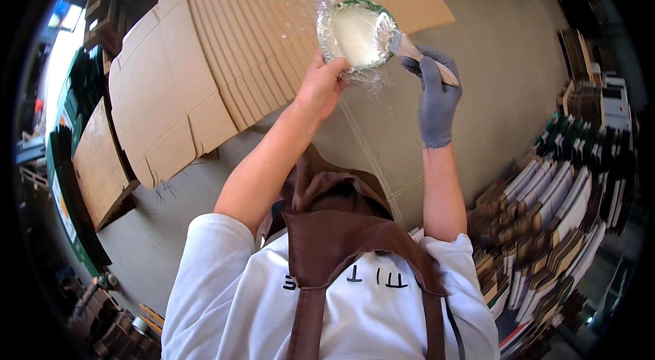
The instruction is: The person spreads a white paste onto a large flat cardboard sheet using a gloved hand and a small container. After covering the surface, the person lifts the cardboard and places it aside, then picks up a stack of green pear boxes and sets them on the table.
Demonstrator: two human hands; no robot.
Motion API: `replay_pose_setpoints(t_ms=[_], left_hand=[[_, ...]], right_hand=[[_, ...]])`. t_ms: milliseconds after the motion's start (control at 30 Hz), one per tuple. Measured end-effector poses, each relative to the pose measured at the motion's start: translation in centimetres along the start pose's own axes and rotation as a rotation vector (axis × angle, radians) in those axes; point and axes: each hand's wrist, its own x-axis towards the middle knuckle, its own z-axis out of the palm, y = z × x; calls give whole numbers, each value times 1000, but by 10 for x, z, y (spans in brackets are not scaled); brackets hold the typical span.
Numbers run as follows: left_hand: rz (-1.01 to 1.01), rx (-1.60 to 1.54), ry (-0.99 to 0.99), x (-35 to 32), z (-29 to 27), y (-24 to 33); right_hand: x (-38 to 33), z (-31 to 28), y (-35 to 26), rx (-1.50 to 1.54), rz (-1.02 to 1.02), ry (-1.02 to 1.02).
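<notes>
1. Left hand (323, 84), bare, closed on the near rim of a tub (364, 3); a loosened grip could spill the pale contents (355, 34).
2. Right hand (437, 91), gloved, curled around a brush (407, 48); wet bristles could drip.
3. Tub, just beyond left hand: round, green-edged, clear film (325, 1) crumpled around it.

A grey floor (505, 39) carries the load, with a broad brown cardboard sheet (245, 39), ribbed with creases, spread above it (whether flat on the ground or over something low, I cannot tell). Right of the cardboard and nearer, stacked flat boards (546, 196) stand in rows; a pale line (368, 142) marks the floor just this side of the cardboard.
</notes>
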Motion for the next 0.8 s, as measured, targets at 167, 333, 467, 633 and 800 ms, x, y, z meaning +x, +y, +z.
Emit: replay_pose_setpoints(t_ms=[167,333,467,633,800], left_hand=[[-96,-28,-68,-29,50,-63],[-195,21,-172,-53,88,-106],[-251,107,-311,-61,107,-122],[-333,176,-367,-66,105,-127],[-382,208,-396,-62,79,-124]], right_hand=[[-45,-88,-17,251,69,229],[-86,-145,-47,57,-80,304],[-114,-166,-62,-58,-162,366],[-136,-154,-82,-121,-227,530],[-145,-139,-74,-366,-116,429]])
